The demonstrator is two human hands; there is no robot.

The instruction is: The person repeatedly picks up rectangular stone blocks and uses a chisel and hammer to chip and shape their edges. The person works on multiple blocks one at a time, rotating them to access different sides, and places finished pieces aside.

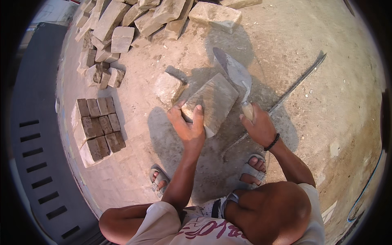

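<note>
My left hand [188, 124] grips the near left end of a large grey-brown brick [214, 100], thumb on its upper face and fingers at its side. The brick is tilted off the ground, its far end toward the trowel. Wrapped round the wooden handle of a trowel [237, 72] is my right hand [259, 125]. The trowel's pointed metal blade reaches up and left, just past the brick's right edge; whether they touch I cannot tell. A broken brick piece [168, 87] lies on the ground just left of the held brick.
A heap of loose bricks [122, 39] lies at the far left. Nearer, a neat block of stacked brick pieces [100, 126] stands beside a dark slotted panel [41, 122]. A long thin bar [296, 83] lies diagonally on the right. My sandalled feet flank the work spot.
</note>
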